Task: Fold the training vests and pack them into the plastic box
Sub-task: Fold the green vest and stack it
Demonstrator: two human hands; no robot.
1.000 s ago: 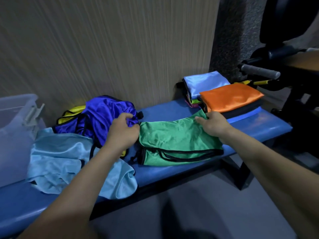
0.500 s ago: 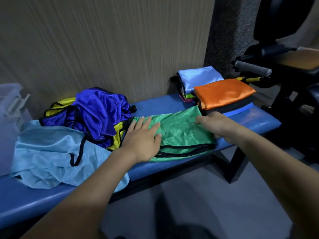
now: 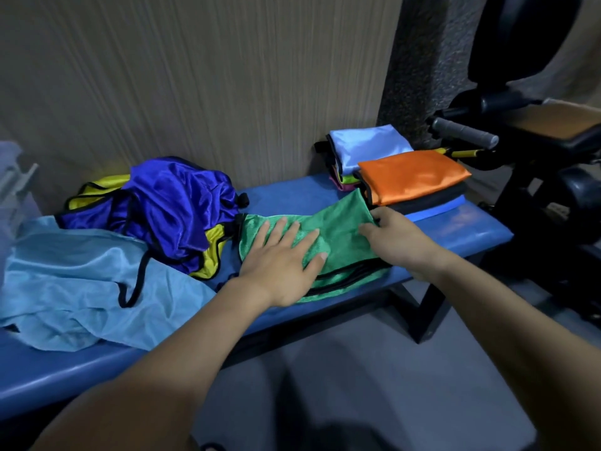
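A green vest with black trim lies folded lengthwise on the blue bench. My left hand presses flat on its left half, fingers spread. My right hand pinches the vest's right end, lifting it a little beside the orange stack. To the left lie unfolded vests: a light blue one, a dark blue one and a yellow one under it. The clear plastic box shows only at the left edge.
Folded vests sit at the bench's right end: an orange one on dark ones, and a pale blue one on a second stack behind. Black gym equipment with a grey handle stands right of the bench. A wall runs behind.
My left hand left the dark blue vest and came to lie flat on the green vest. My right hand has raised the vest's right end. The view shifted slightly right.
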